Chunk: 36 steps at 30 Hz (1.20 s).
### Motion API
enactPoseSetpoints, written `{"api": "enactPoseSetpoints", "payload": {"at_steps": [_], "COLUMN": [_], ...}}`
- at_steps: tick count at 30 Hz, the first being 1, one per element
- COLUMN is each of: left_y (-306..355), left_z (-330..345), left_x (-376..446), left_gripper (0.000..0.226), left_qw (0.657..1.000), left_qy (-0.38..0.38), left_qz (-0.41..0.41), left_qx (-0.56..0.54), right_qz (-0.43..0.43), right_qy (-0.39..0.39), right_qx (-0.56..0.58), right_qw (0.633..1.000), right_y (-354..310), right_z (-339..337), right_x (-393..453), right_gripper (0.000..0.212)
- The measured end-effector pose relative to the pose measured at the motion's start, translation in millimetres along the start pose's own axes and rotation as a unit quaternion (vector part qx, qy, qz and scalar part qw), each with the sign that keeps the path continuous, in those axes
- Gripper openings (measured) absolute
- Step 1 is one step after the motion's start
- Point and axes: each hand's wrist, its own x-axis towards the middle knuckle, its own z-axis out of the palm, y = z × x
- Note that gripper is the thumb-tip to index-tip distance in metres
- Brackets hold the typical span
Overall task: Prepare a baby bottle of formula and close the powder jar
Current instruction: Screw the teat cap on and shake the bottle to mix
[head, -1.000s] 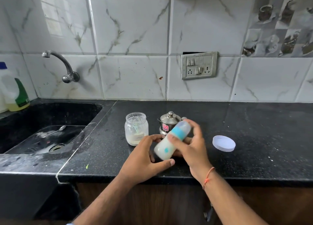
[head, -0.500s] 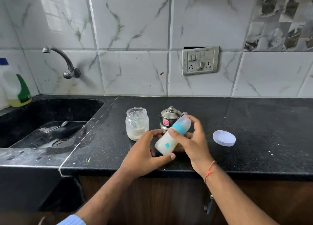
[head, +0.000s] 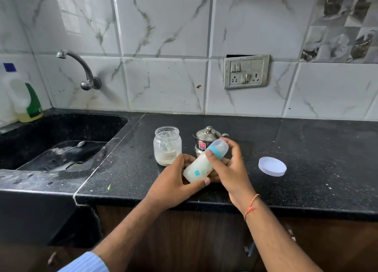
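A baby bottle point(head: 201, 165) with milky liquid, a blue collar and a clear cap is held tilted above the black counter point(head: 306, 149). My left hand point(head: 176, 181) grips its lower body, thumb across the front. My right hand point(head: 231, 165) holds its capped top, fingers curled round the blue collar. Just behind stands the open powder jar point(head: 167, 145), clear, with pale powder and a scoop inside. Its white lid point(head: 272, 166) lies flat on the counter to the right, apart from both hands.
A small steel pot point(head: 207, 137) with a lid stands right behind the bottle. A black sink point(head: 61, 140) with a spoon point(head: 73, 146) in it lies to the left, under a tap point(head: 81, 69). A detergent bottle point(head: 24, 100) stands in the far left corner.
The bottle stays tilted in both hands with only a slight shift of the hands. The camera has tipped down a little, so the scene sits higher in view.
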Motion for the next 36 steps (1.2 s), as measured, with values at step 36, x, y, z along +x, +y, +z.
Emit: {"api": "enactPoseSetpoints", "payload": {"at_steps": [36], "left_y": [11], "left_z": [-3], "left_x": [2], "left_gripper": [0.048], "left_qw": [0.988], "left_qy": [-0.028], "left_qz": [-0.07], "left_qx": [-0.133], "right_qz": [0.042], "right_qy": [-0.066], "right_qx": [0.07], "right_qw": [0.994], "right_y": [-2], "right_z": [-11], "right_x": [9], "right_gripper": [0.065]}}
